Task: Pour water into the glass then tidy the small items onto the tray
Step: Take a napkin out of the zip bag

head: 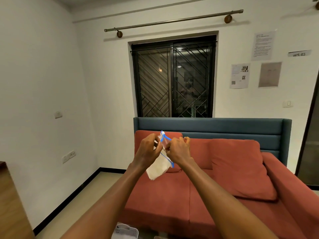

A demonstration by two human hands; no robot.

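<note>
Up in the air in front of the person, over the near edge of the sofa, hangs a clear zip-top bag with a blue seal strip, something pale and white filling its lower half. The left hand pinches one side of the bag's mouth with curled fingers, and the right hand pinches the other side, the two nearly touching across the blue strip. This looks a light, floppy thing: thin slick film that will slide between fingertips, with the contents sagging to the bottom corner, so the sensible hold is right at the stiffer seal strip, where both hands already are. Whether the seal is being pulled open or pressed closed, I can't tell; the fingertips hide the mouth. What the white filling is stays unclear too, maybe tissue or powder. Behind sits the red sofa with its cushion, a blue headboard-like back panel, and a barred window above. At the very bottom edge a white perforated basket or tray is cut off, only its rim showing. No glass, no water container and no table in sight, so how far the pouring has got can't be judged from here.
</note>
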